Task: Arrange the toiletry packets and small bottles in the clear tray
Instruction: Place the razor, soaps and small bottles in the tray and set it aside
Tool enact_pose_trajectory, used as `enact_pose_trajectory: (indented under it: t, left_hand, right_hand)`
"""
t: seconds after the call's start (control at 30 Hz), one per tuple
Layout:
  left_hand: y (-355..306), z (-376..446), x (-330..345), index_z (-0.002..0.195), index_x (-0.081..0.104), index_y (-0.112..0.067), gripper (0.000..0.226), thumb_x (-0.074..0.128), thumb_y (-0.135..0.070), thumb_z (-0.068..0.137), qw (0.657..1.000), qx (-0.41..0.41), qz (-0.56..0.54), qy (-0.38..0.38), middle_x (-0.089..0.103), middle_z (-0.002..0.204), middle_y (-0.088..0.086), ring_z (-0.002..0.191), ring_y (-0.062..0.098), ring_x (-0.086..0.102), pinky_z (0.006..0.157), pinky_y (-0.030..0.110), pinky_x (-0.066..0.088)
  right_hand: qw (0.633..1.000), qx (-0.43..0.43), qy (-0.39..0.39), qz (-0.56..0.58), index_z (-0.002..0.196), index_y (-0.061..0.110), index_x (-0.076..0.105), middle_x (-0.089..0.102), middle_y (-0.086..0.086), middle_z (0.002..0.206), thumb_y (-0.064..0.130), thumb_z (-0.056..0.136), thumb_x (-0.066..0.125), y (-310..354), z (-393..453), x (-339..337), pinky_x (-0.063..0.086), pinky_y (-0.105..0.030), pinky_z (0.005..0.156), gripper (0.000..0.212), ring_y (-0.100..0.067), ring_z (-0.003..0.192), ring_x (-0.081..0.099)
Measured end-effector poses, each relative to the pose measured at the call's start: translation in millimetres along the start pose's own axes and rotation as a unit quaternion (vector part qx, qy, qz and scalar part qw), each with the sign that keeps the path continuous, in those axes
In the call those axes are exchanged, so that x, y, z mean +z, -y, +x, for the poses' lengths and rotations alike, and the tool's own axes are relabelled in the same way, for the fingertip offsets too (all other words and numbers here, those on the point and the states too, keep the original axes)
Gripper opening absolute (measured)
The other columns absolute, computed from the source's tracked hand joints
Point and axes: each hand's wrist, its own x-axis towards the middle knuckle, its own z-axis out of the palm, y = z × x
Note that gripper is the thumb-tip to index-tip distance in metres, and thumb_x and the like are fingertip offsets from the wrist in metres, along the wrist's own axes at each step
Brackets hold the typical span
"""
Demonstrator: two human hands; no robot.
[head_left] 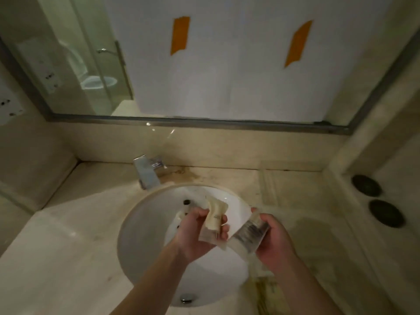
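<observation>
Overhead, both hands raised above white sink basin (145, 223). Left hand (195, 235) clamped on bunch of cream toiletry packets (214, 220), fingers curled round them, thumb on top. Right hand (273, 239) closed on clear packet with dark printing (252, 231), blurred, contents unreadable. Packets nearly touching between hands. Chrome faucet (147, 172) behind basin on beige marble counter (68, 246). Two dark round discs (376, 201) on right ledge. Mirror (91, 64) above, partly covered by white sheet with orange tape strips (180, 35).
</observation>
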Motion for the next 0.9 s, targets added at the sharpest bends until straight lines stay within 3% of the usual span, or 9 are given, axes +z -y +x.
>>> enact_pose_trajectory:
  t: [0.1,0.3,0.37,0.43,0.5,0.63,0.7,0.8,0.9]
  left_hand:
    - [20,9,25,0.084,0.053,-0.006,0.019,0.042,-0.017,0.073,0.998,-0.005,0.054,-0.007,0.052,0.068,0.008,0.043,0.017,0.046,0.044,0.023,0.034]
    - [60,16,53,0.088,0.054,-0.014,0.024,0.068,-0.03,0.078,0.99,-0.02,0.14,0.007,0.049,0.072,0.005,0.045,0.011,0.034,0.048,0.023,0.022]
    - [71,19,61,0.083,0.046,-0.016,0.034,0.075,-0.017,0.065,0.985,-0.014,0.174,0.007,0.042,0.07,0.002,0.047,0.01,0.027,0.048,0.023,0.019]
    - [82,23,69,0.083,0.038,-0.017,0.04,0.065,-0.005,0.057,0.979,-0.012,0.202,-0.009,0.037,0.07,0.001,0.051,0.011,0.02,0.048,0.023,0.018]
    - [91,28,72,0.089,0.044,-0.011,0.034,0.054,-0.004,0.058,0.977,-0.023,0.212,-0.029,0.053,0.075,0.006,0.05,0.013,0.031,0.048,0.023,0.027]
    - [109,32,81,0.117,0.052,0.005,0.048,0.039,-0.007,0.073,0.973,-0.067,0.218,-0.031,0.066,0.095,0.02,0.067,0.029,0.065,0.048,0.025,0.048]
    - [118,37,83,0.12,0.052,0.007,0.044,0.035,-0.006,0.081,0.97,-0.083,0.228,-0.032,0.064,0.1,0.023,0.083,0.036,0.065,0.048,0.027,0.055]
    - [130,48,76,0.118,0.055,0.001,0.038,0.048,-0.006,0.081,0.95,-0.071,0.302,-0.03,0.063,0.106,0.024,0.086,0.034,0.067,0.071,0.039,0.056]
    - [138,51,71,0.102,0.062,0.001,0.027,0.059,-0.006,0.077,0.919,-0.055,0.389,-0.033,0.063,0.089,0.02,0.074,0.029,0.063,0.06,0.034,0.051]
  right_hand:
    - [1.0,-0.02,-0.007,-0.005,0.108,0.01,0.066,0.067,-0.016,0.109,0.019,0.09,0.051,21,-21,-24,0.048,-0.05,0.093,0.025,-0.037,0.105,0.061]
    - [0.997,-0.069,-0.032,-0.016,0.088,0.003,0.063,0.063,-0.013,0.083,0.009,0.09,0.052,54,-56,-65,0.048,-0.041,0.077,0.012,-0.028,0.079,0.059]
    - [0.996,-0.076,-0.042,-0.007,0.078,0.006,0.061,0.062,-0.013,0.082,0.007,0.087,0.055,64,-63,-78,0.048,-0.04,0.075,0.011,-0.028,0.078,0.059]
    - [0.996,-0.084,-0.038,0.005,0.085,0.005,0.063,0.064,-0.014,0.087,0.005,0.087,0.055,71,-70,-92,0.05,-0.043,0.08,0.009,-0.029,0.084,0.06]
    - [0.995,-0.095,-0.033,0.014,0.098,0.003,0.065,0.067,-0.016,0.096,0.003,0.088,0.055,78,-76,-106,0.049,-0.046,0.089,0.015,-0.031,0.093,0.062]
    - [0.994,-0.101,-0.047,0.016,0.093,0.004,0.063,0.064,-0.013,0.087,0.002,0.089,0.054,89,-86,-132,0.051,-0.04,0.076,0.01,-0.026,0.083,0.061]
    - [0.992,-0.103,-0.065,0.017,0.094,0.004,0.062,0.063,-0.013,0.088,0.002,0.088,0.056,94,-88,-146,0.05,-0.042,0.082,0.009,-0.026,0.083,0.06]
    - [0.99,-0.111,-0.084,0.012,0.097,0.005,0.062,0.065,-0.013,0.089,0.003,0.088,0.056,98,-90,-164,0.05,-0.044,0.084,0.011,-0.027,0.085,0.062]
    - [0.989,-0.104,-0.102,0.025,0.102,0.004,0.06,0.064,-0.014,0.093,0.002,0.088,0.057,99,-91,-180,0.053,-0.041,0.072,0.014,-0.027,0.085,0.062]
